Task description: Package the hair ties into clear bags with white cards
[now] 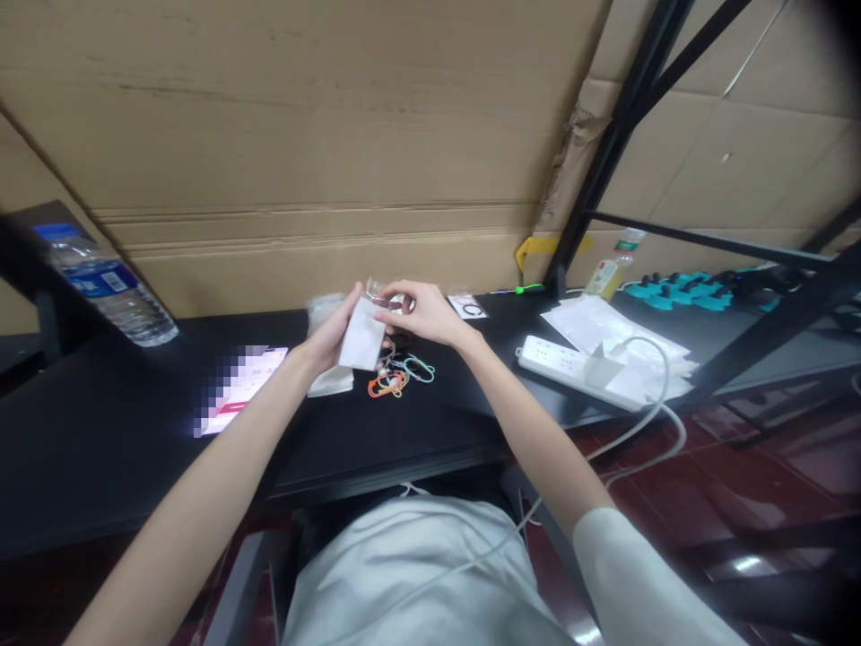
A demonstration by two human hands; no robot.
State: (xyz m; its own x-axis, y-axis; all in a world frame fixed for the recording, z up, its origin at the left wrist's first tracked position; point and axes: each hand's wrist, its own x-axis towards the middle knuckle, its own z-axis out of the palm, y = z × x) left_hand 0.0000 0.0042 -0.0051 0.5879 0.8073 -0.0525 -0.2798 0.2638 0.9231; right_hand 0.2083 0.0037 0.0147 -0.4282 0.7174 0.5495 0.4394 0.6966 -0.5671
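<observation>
My left hand (331,336) grips a small white packet (361,336) and holds it upright over the black table (121,422). My right hand (421,311) pinches the packet's top edge, where a bit of clear plastic shows. Right below lie several coloured hair ties (398,375), orange, teal and black. A pile of similar white packets (329,381) lies under my left wrist.
A water bottle (108,289) lies at the far left and a pink and white paper (243,388) beside my left arm. A white power strip (571,368) with cable, white papers (605,327), a bagged black ring (471,309) and black frame bars (619,126) stand to the right. Cardboard lines the back.
</observation>
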